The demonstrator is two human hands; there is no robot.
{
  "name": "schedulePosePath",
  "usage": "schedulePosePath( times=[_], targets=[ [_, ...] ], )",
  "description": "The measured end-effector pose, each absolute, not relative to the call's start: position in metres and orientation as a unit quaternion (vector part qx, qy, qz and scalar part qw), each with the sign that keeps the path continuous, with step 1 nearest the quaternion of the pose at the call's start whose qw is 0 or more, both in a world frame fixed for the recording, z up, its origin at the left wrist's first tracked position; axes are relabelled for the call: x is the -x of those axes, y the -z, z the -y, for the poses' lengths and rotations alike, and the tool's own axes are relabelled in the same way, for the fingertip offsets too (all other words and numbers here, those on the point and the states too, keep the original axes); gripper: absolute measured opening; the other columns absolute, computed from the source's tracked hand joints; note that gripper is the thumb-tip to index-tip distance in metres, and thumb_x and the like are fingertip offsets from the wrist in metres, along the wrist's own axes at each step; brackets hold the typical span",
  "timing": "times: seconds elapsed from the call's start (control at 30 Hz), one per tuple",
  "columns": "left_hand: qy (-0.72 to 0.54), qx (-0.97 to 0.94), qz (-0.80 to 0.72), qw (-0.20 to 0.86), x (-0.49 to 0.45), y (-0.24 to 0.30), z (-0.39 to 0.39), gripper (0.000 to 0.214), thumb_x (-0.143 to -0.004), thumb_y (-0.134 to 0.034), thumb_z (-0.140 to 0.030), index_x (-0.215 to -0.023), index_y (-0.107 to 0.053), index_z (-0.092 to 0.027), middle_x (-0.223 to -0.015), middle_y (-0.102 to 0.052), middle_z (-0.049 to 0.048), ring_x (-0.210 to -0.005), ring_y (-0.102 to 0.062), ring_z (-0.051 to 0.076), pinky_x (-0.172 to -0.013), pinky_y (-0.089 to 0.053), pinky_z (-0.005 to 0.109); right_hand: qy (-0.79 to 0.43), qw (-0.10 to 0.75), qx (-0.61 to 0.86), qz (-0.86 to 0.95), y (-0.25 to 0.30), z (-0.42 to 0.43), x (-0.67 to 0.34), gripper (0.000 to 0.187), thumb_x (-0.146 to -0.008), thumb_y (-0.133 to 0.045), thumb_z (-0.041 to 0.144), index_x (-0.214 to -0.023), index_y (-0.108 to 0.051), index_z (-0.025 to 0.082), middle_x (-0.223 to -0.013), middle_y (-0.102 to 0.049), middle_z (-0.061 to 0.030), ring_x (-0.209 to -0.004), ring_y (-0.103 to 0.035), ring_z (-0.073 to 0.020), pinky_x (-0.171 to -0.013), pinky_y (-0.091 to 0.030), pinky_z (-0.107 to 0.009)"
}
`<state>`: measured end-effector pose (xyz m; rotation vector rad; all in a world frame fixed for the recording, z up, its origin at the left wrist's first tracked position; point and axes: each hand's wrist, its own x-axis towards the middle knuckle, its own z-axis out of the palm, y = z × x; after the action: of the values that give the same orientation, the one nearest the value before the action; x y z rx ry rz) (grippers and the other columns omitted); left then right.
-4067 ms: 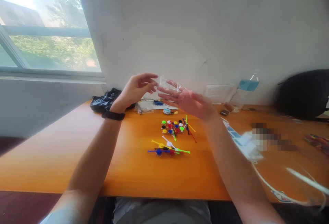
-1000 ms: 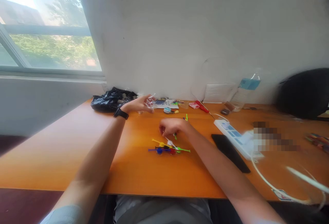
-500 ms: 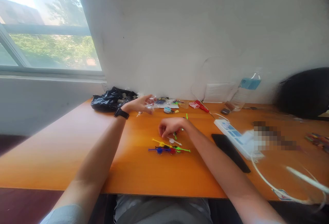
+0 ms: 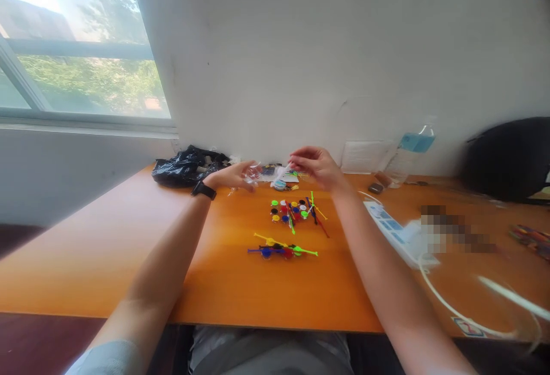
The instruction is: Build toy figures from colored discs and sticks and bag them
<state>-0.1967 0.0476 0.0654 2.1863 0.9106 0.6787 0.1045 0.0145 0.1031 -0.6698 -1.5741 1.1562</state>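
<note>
My left hand [image 4: 234, 176] is closed on a crinkled clear plastic bag [image 4: 252, 174] above the far part of the table. Raised to the right of it, my right hand [image 4: 315, 165] pinches a small white plastic stick piece [image 4: 281, 175], which is blurred and points toward the bag. Below lies a group of stick pieces with round discs, including a blue one [image 4: 266, 253] and a green one [image 4: 306, 250]. Farther back are loose coloured discs [image 4: 285, 218] and thin coloured sticks [image 4: 317, 214].
A black plastic bag [image 4: 183, 167] lies at the back left by the wall. On the right are a white power strip [image 4: 389, 227] with cables, a clear bottle [image 4: 399, 160] and a black rounded object [image 4: 509, 157]. A small round tin [image 4: 280, 185] stands at the back.
My right hand has lifted the white piece from the table group and moved up and away toward the clear bag. The loose discs are uncovered. My left hand has stayed put.
</note>
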Motion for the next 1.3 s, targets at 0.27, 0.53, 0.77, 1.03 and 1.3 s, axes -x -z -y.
schedulePosePath(
  times=[0.27, 0.53, 0.77, 1.03, 1.3],
  targets=[
    [-0.265, -0.859, -0.324, 0.296, 0.191, -0.071, -0.043, 0.071, -0.071, -0.087, -0.033, -0.137, -0.062, -0.021, -0.129, -0.070, 0.0109, -0.126, -0.063, 0.030, -0.100, -0.053, 0.040, -0.363, 0.634, 0.271, 0.627, -0.121, -0.006, -0.100, 0.034, -0.065, -0.097, 0.043, -0.083, -0.079, 0.020, -0.078, -0.078, -0.0021, -0.080, -0.077, -0.0179, -0.083, -0.066, -0.032],
    [-0.290, -0.854, -0.311, 0.299, 0.176, -0.081, -0.031, 0.074, -0.071, -0.088, -0.032, -0.138, -0.058, -0.021, -0.131, -0.070, 0.0116, -0.120, -0.065, 0.030, -0.098, -0.053, 0.039, -0.289, 0.510, 0.305, 0.750, -0.120, 0.010, -0.083, 0.035, -0.075, -0.089, 0.048, -0.090, -0.081, 0.018, -0.088, -0.079, -0.0066, -0.086, -0.075, -0.0218, -0.080, -0.062, -0.033],
    [-0.318, -0.845, -0.271, 0.334, 0.162, -0.095, -0.013, 0.062, -0.075, -0.085, -0.029, -0.130, -0.059, -0.018, -0.117, -0.072, 0.0091, -0.104, -0.067, 0.026, -0.087, -0.054, 0.034, -0.248, 0.454, 0.320, 0.794, -0.126, 0.020, -0.081, 0.027, -0.085, -0.080, 0.042, -0.095, -0.080, 0.018, -0.093, -0.079, -0.0061, -0.090, -0.073, -0.0215, -0.084, -0.059, -0.032],
    [-0.323, -0.835, -0.256, 0.365, 0.162, -0.097, -0.012, 0.052, -0.076, -0.079, -0.025, -0.125, -0.062, -0.019, -0.111, -0.068, 0.0052, -0.098, -0.062, 0.021, -0.086, -0.052, 0.033, -0.177, 0.427, 0.344, 0.818, -0.132, 0.024, -0.088, 0.022, -0.090, -0.073, 0.039, -0.095, -0.080, 0.019, -0.085, -0.074, -0.0043, -0.071, -0.060, -0.0150, -0.066, -0.048, -0.028],
    [-0.316, -0.832, -0.270, 0.367, 0.165, -0.092, -0.020, 0.055, -0.075, -0.078, -0.026, -0.127, -0.062, -0.020, -0.101, -0.065, 0.0029, -0.092, -0.060, 0.020, -0.081, -0.050, 0.031, -0.165, 0.407, 0.366, 0.821, -0.136, 0.030, -0.092, 0.026, -0.091, -0.069, 0.044, -0.090, -0.076, 0.019, -0.068, -0.061, 0.0000, -0.061, -0.049, -0.0127, -0.058, -0.038, -0.027]
  ],
)
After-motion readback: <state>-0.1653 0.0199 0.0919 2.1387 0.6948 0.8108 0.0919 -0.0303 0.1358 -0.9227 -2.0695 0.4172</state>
